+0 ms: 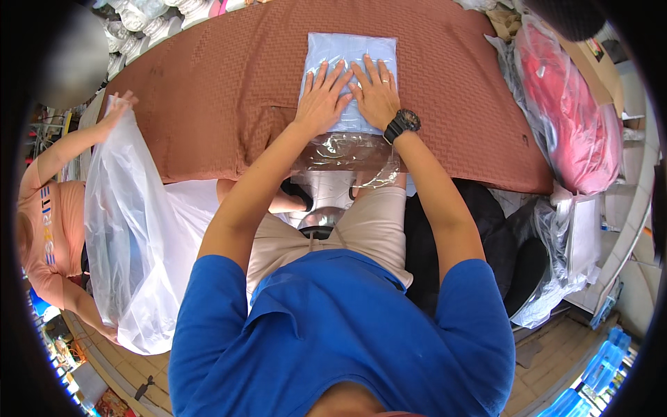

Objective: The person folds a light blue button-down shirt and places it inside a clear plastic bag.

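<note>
A folded light blue garment in a clear plastic bag (pixel 347 47) lies flat on the brown cloth-covered table (pixel 229 69). On its left half rests my left hand (pixel 323 101), palm down with fingers spread. Beside it my right hand (pixel 375 94) presses flat on the right half, with a ring on one finger and a black watch (pixel 403 125) at the wrist. The bag's loose open end (pixel 344 154) hangs over the table's near edge toward my lap. Neither hand grips anything.
At the left, another person (pixel 62 229) holds up a large translucent plastic bag (pixel 132 229). Plastic-wrapped red goods (pixel 566 104) stand at the table's right end, near a cardboard box (pixel 590 66). A black padded seat (pixel 451 236) and crumpled clear plastic (pixel 549 278) sit at my right.
</note>
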Demonstrator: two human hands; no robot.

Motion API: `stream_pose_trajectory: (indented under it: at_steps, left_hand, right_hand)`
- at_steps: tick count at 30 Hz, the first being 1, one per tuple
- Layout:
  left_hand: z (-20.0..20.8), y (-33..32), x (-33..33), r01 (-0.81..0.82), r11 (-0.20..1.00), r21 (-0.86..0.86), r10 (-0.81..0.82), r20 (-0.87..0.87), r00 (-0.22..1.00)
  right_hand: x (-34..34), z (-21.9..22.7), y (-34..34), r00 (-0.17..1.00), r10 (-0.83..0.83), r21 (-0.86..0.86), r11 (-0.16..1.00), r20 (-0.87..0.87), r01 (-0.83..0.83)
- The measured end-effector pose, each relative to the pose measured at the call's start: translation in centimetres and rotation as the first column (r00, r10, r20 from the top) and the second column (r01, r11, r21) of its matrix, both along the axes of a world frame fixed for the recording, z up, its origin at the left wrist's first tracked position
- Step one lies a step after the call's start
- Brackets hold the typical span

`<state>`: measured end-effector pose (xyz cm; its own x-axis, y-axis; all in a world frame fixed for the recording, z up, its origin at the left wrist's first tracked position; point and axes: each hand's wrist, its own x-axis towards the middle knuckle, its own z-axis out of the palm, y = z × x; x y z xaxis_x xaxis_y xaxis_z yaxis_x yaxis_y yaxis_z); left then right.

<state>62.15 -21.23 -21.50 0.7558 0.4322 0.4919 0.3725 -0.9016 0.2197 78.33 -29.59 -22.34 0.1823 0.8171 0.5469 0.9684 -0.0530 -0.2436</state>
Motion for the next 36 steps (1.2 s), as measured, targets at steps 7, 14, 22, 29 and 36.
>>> stream_pose_trajectory:
  at_steps: [7,14,22,29,36]
  left_hand:
    - [-0.7,-0.8,-0.8,-0.040,0.999,-0.002,0.040,-0.065,0.997]
    - [-1.5,0.3,-1.0,-0.015,0.999,-0.050,0.010,-0.109,0.994]
    - [0.6,6.9,3.9,-0.058,0.993,-0.103,0.058,0.006,0.998]
    - [-2.3,6.1,3.0,-0.138,0.989,-0.060,0.131,-0.101,0.986]
    - [-1.6,5.9,3.1,-0.131,0.991,-0.003,0.131,-0.075,0.989]
  right_hand:
    - [-0.8,-0.3,-1.1,1.000,0.002,-0.014,1.000,0.026,-0.002]
    - [-0.2,-0.3,-1.7,0.999,0.054,-0.092,0.994,-0.009,-0.054]
    - [4.5,2.7,4.8,0.996,-0.091,-0.027,0.995,0.011,0.091]
    - [2.2,-1.1,3.7,0.994,-0.107,-0.138,0.985,-0.035,0.101]
    - [3.0,-0.4,3.8,0.999,-0.048,-0.026,0.999,-0.005,0.048]
